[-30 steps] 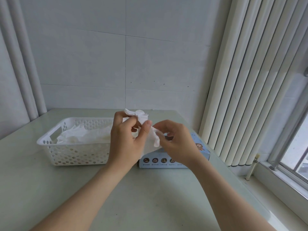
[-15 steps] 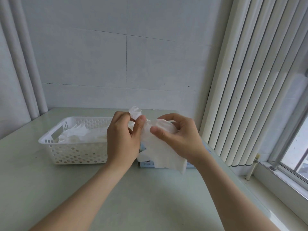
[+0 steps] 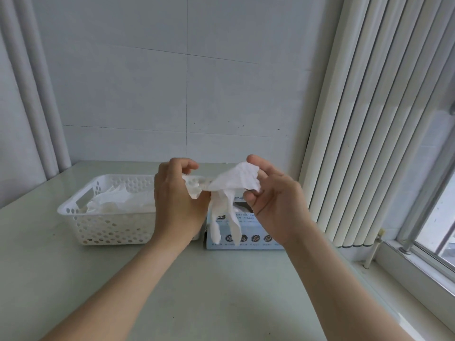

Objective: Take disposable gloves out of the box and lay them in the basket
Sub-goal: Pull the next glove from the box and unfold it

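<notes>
White, thin plastic disposable glove (image 3: pixel 234 185) hangs crumpled above the pale blue cardboard glove box (image 3: pixel 248 238), held between both hands in the head view. The left hand (image 3: pixel 177 205) has its grip pinched on one bunched end. The right hand (image 3: pixel 277 205) has its grip pinched on the wider cuff end. The glove's fingers dangle in front of the box's opening.

The step in hand looks like untangling a glove that is out of the box, before laying it down. The next move, I judge, is to carry it left of the box, over the white perforated plastic basket (image 3: pixel 73 210), and lower it flat onto the white gloves (image 3: pixel 118 205) already lying there. Film this light will likely cling and fold.

Whether the basket touches the box is hidden by the left hand. I see nothing in the path. Right of the box hang cream vertical blinds (image 3: pixel 369 119). A pale green table (image 3: pixel 221 291) carries both the box and the basket.
</notes>
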A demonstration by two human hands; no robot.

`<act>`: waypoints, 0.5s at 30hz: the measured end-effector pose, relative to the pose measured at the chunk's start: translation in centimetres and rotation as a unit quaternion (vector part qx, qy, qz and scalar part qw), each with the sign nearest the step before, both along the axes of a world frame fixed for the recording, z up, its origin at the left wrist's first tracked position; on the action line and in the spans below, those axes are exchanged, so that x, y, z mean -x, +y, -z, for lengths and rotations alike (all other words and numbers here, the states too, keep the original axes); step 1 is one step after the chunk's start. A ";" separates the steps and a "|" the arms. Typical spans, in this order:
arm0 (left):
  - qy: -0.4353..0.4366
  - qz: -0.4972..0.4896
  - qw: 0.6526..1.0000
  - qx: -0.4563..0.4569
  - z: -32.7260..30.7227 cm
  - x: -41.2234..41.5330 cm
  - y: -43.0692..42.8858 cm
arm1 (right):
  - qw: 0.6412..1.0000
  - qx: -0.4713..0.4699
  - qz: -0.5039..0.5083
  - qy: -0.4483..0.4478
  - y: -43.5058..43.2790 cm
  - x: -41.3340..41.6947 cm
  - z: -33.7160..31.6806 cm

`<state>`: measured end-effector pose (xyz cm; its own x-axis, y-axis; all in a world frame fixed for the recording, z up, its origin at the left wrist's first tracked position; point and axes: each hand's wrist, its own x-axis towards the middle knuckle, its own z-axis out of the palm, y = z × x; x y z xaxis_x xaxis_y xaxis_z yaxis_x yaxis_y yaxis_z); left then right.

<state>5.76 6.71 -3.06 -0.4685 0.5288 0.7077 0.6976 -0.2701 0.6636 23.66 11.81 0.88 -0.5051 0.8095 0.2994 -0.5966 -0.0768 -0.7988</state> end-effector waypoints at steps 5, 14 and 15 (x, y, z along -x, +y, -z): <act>-0.102 0.121 0.986 -0.043 -1.9 0.0 -1.2 | 0.988 -0.056 0.131 -0.051 -0.5 0.8 0.4; -0.021 0.264 0.961 0.077 -2.1 -1.1 -2.0 | 0.860 -0.297 0.338 -0.242 0.2 2.0 2.2; -0.014 0.255 0.964 0.074 -2.0 -1.0 -1.9 | 0.864 -0.297 0.326 -0.244 0.0 2.1 2.1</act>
